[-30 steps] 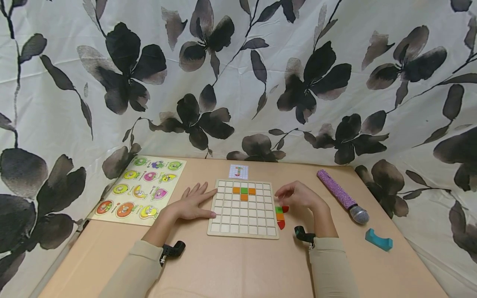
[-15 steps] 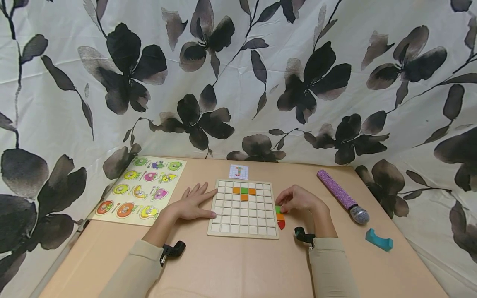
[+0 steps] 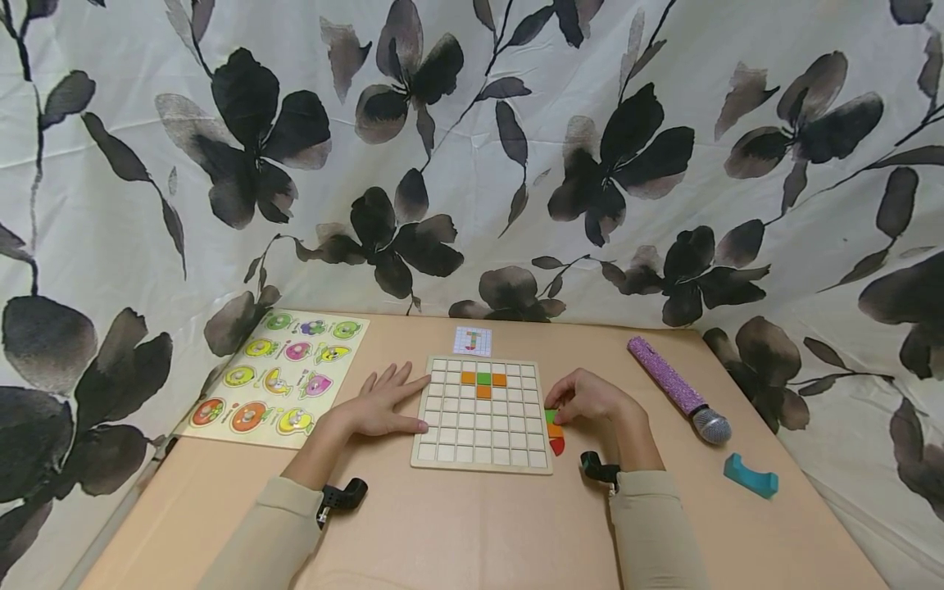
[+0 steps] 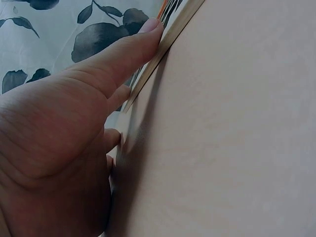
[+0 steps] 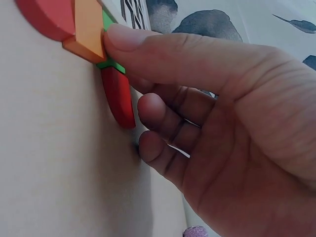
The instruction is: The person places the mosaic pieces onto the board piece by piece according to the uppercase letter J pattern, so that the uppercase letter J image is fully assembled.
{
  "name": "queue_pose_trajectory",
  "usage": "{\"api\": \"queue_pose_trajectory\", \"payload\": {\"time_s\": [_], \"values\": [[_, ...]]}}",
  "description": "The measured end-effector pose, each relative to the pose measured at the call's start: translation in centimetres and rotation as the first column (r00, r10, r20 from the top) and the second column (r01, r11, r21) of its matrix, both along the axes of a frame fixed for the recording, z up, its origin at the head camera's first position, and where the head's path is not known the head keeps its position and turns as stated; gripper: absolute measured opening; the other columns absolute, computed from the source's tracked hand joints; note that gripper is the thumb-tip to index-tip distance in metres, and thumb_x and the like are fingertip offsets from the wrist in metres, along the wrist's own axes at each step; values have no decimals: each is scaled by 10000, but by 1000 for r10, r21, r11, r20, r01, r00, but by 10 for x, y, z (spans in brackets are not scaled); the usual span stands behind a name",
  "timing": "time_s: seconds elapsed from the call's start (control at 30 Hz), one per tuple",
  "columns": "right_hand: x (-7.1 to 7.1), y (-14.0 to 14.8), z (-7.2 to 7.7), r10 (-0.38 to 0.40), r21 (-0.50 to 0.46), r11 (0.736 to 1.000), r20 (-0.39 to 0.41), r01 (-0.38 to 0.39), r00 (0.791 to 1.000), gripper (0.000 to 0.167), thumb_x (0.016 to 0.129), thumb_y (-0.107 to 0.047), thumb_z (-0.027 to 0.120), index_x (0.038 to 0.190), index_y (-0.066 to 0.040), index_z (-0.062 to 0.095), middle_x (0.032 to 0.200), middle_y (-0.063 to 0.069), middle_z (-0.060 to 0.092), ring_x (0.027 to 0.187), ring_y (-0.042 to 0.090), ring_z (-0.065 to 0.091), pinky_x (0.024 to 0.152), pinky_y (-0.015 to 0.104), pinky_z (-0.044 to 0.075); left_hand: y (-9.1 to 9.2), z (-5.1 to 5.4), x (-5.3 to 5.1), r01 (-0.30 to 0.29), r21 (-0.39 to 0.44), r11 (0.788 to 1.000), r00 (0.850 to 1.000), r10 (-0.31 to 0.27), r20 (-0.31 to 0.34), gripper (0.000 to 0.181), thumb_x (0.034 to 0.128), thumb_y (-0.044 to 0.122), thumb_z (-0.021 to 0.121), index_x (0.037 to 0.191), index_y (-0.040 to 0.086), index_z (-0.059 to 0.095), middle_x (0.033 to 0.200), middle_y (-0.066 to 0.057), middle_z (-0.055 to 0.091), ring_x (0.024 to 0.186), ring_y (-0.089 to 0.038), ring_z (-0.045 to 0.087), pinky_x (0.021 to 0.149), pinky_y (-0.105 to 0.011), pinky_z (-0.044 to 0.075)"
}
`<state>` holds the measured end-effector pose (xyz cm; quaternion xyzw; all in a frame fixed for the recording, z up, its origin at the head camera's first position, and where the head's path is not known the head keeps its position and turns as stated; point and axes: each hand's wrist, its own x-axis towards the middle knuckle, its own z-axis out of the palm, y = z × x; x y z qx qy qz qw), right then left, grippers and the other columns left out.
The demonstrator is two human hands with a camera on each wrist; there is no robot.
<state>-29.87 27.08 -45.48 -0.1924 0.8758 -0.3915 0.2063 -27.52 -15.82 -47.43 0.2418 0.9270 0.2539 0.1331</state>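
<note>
A pale gridded board (image 3: 450, 460) lies on the table, with a green tile (image 3: 483, 378) and three orange tiles (image 3: 468, 377) near its far side. My left hand (image 3: 379, 406) is spread at the board's left edge; its thumb and index finger touch the rim. Just beyond the right edge, a short row of blocks has an orange block (image 5: 89, 32) between a red rounded block (image 5: 47, 17) and a green block (image 5: 116, 65). Another red rounded block (image 5: 118, 101) adjoins the green one. My right hand (image 3: 593, 397) pinches the green block; its index fingertip is mostly hidden behind the thumb.
A small pattern card (image 3: 472, 340) lies beyond the board. At the left is a fruit picture sheet (image 3: 251, 365). A glittery purple microphone (image 3: 667, 375) and a teal curved block (image 3: 750, 475) lie to the right. A floral curtain (image 3: 472, 164) hangs behind the table.
My right hand has lowered slightly onto the block row, its thumb and finger coming to the green block and covering the far red one. The left hand stays in place.
</note>
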Motion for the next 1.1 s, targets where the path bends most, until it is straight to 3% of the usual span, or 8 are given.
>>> {"api": "queue_pose_trajectory", "payload": {"time_s": [0.37, 0.5, 0.8, 1.1], "values": [[1, -2, 1, -1, 20, 1000, -1, 1, 1000, 191, 796, 36, 850, 971, -14, 793, 841, 38, 701, 757, 170, 558, 687, 258, 491, -1, -1, 0, 9, 35, 999, 1000, -9, 3, 969, 859, 667, 728, 1640, 238, 348, 1735, -253, 60, 1599, -492, -50, 1240, -693, -92], [2, -4, 1, -9, 23, 1000, 8, 8, 1000, 188, 797, 40, 848, 967, -14, 791, 837, 35, 696, 759, 171, 556, 688, 261, 492, -2, -6, -2, 17, 62, 998, 1000, -17, -4, 961, 864, 678, 714, 1640, 245, 349, 1728, -274, 63, 1591, -509, -55, 1229, -711, -101], [1, -6, 4, 8, 18, 1000, 13, -8, 1000, 180, 807, 60, 830, 974, 18, 777, 846, 67, 704, 756, 182, 560, 683, 255, 500, -1, -3, -1, -4, 2, 1000, 1000, 4, 8, 942, 881, 645, 721, 1648, 265, 326, 1749, -207, 37, 1609, -456, -66, 1250, -685, -82], [2, -5, 5, 23, 13, 1000, 15, -23, 1000, 170, 810, 57, 831, 965, 24, 767, 802, 53, 671, 742, 178, 551, 667, 246, 478, 0, -2, 0, -7, 5, 1000, 1000, 7, 11, 931, 884, 631, 728, 1645, 267, 334, 1750, -200, 43, 1612, -449, -64, 1253, -679, -81]]}}
